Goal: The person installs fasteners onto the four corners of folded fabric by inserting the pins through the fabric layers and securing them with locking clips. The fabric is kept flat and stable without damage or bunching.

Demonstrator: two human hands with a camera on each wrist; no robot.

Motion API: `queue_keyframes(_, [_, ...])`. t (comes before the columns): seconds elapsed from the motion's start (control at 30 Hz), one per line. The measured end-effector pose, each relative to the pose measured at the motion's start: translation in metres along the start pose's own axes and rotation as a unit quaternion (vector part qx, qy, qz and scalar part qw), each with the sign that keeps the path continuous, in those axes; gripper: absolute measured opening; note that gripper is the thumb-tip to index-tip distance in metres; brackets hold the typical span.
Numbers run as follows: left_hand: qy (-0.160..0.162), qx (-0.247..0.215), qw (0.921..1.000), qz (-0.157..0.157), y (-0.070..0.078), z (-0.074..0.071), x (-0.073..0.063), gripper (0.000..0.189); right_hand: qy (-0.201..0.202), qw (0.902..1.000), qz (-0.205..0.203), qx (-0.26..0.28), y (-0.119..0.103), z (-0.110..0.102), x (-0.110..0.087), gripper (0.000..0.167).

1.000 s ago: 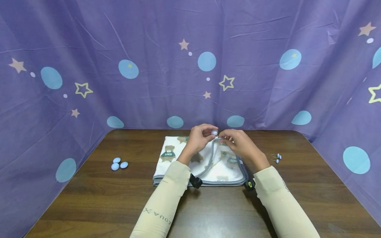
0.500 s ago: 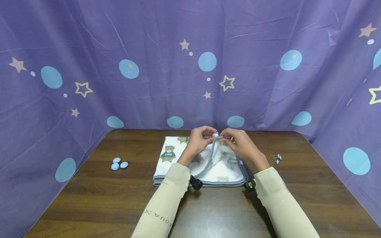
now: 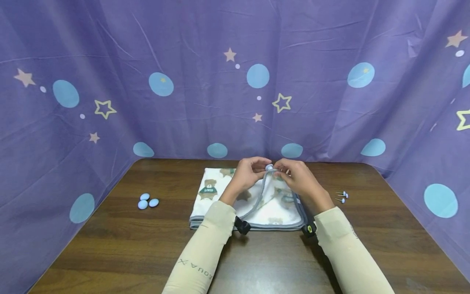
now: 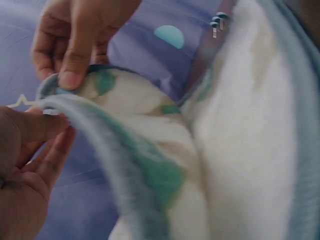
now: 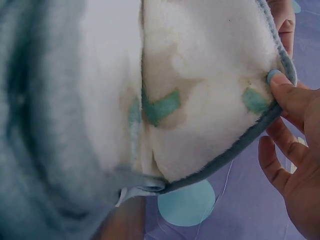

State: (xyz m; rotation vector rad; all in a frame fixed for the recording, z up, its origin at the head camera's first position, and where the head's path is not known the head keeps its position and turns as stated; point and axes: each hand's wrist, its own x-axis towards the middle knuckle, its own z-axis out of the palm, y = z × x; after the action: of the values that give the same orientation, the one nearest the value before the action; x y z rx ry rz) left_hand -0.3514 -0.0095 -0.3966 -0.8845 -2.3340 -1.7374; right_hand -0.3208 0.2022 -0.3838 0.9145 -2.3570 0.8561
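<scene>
Blanket: the bear-print blanket (image 3: 273, 210) with grey-blue trim lies folded on the middle of the desk (image 3: 121, 249), one corner of its upper layer raised between two hands.
Pale cap: a pale cap (image 3: 269, 167) sits at the raised trim; whether it is fastened there cannot be told.
Left hand: the left hand (image 3: 247, 173) pinches the cap, thumb and fingers closed on it beside the trim.
Right hand: the right hand (image 3: 296, 173) grips the raised corner, fingers clamped on the trimmed edge; its thumb presses a small blue disc (image 5: 273, 76) on the cloth.
Pins: three blue-headed pins (image 3: 343, 200) lie close together to the right of the blanket.
Round pieces: three light-blue round pieces (image 3: 154, 202) cluster well to its left.
Arms: cream sleeves (image 3: 198, 255) cover both forearms, a black strap device (image 3: 242, 226) at each wrist.
Backdrop: a purple curtain (image 3: 191, 102) with stars and blue ovals surrounds the desk.
</scene>
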Motion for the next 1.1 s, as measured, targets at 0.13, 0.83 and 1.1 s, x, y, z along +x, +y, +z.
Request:
queue_keyframes(0.13, [-0.016,-0.003,0.9998,-0.009,0.009,-0.011,-0.001,0.03,0.003,1.0,0.003,0.005,0.001,-0.002,-0.001,0.013])
queue_keyframes(0.83, [-0.148,0.148,0.9775,0.03,0.02,-0.029,-0.004,0.031,-0.03,0.9992,0.026,0.004,0.001,-0.006,0.0,0.009])
queue_keyframes(1.1, [-0.113,0.189,0.9751,-0.028,0.013,-0.033,-0.005,0.048,-0.019,0.9984,0.054,0.002,0.0,-0.019,-0.005,0.009])
